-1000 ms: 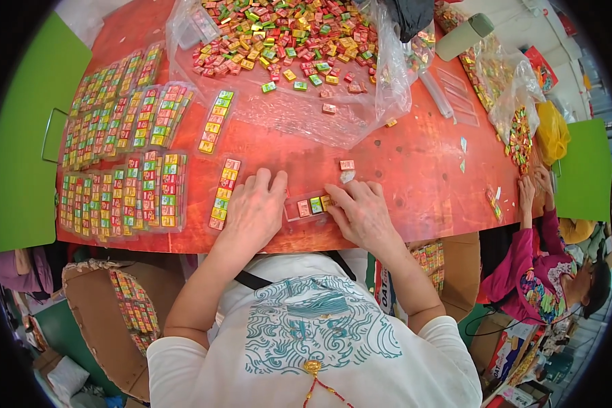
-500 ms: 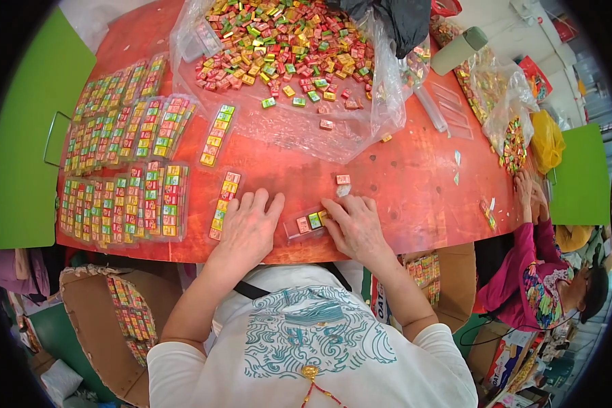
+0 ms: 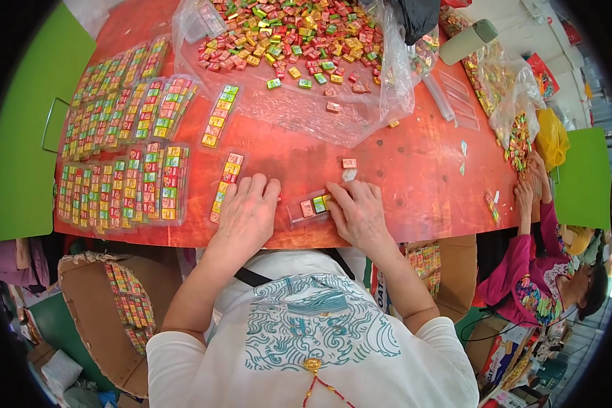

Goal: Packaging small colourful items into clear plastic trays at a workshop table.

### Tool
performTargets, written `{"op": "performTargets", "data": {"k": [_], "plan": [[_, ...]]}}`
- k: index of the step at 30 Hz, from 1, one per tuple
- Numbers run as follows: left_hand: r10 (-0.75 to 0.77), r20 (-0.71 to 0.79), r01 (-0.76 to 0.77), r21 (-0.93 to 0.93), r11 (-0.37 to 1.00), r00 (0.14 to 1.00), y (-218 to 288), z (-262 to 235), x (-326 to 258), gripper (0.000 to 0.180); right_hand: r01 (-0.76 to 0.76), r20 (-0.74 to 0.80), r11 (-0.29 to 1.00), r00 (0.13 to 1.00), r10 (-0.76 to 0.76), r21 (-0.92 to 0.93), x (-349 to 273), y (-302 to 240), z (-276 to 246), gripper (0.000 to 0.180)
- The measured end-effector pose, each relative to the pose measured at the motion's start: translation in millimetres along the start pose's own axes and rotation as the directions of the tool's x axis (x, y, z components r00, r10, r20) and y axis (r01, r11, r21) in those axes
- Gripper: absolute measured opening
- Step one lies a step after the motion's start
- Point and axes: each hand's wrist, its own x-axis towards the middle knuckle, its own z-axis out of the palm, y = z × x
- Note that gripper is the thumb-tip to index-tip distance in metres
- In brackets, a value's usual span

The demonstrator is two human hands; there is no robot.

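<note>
My right hand [image 3: 358, 214] closes its thumb and forefinger on a small yellow box [image 3: 327, 200] at the right end of a clear plastic tray [image 3: 296, 212]. Pink and green boxes sit beside it in that tray. My left hand [image 3: 247, 209] is curled palm down to the left, fingertips bent under. A sliver of red shows at its fingertips; what it holds is mostly hidden. Just left of this hand lies a filled strip of boxes [image 3: 227, 178], and another filled strip [image 3: 220, 117] lies farther off. A loose pink box [image 3: 349, 163] rests beyond my right hand.
A heap of small coloured boxes [image 3: 292, 41] lies on clear plastic sheeting [image 3: 299, 122] at the far side. Rows of filled strips [image 3: 126, 180] cover the table's left. A bottle [image 3: 468, 42] stands at the far right. Nearby, a co-worker's hands [image 3: 529, 187] handle something.
The view has shifted slightly, so the table sits higher. My left fingers have drawn closer together, while my right hand stays at the tray. The co-worker's hands have moved.
</note>
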Motion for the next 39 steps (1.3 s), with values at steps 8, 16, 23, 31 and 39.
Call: {"op": "performTargets", "data": {"k": [8,16,23,31,39], "plan": [[0.118,-0.108,-0.12,-0.012,0.993,0.987,29,-1,-9,0.032,0.015,-0.039,0.999,0.999,-0.017,-0.044,-1,-2,2,0.033],[0.138,-0.125,-0.141,-0.014,0.99,0.982,25,19,-21,0.047,-0.144,-0.148,0.983,0.976,0.16,0.112,3,28,-9,0.025],[0.104,-0.169,-0.1,0.035,0.994,0.98,34,24,-15,0.057,-0.431,-0.321,0.893,0.87,0.374,-0.127,51,131,-10,0.021],[0.268,-0.095,-0.277,-0.102,0.955,0.959,50,39,16,0.068,-0.355,-0.192,0.897,0.931,0.312,-0.263,53,135,-5,0.019],[0.266,-0.105,-0.283,-0.207,0.936,0.958,43,55,20,0.054,-0.188,-0.061,0.962,0.977,0.204,0.199,-2,45,-29,0.029]]}}
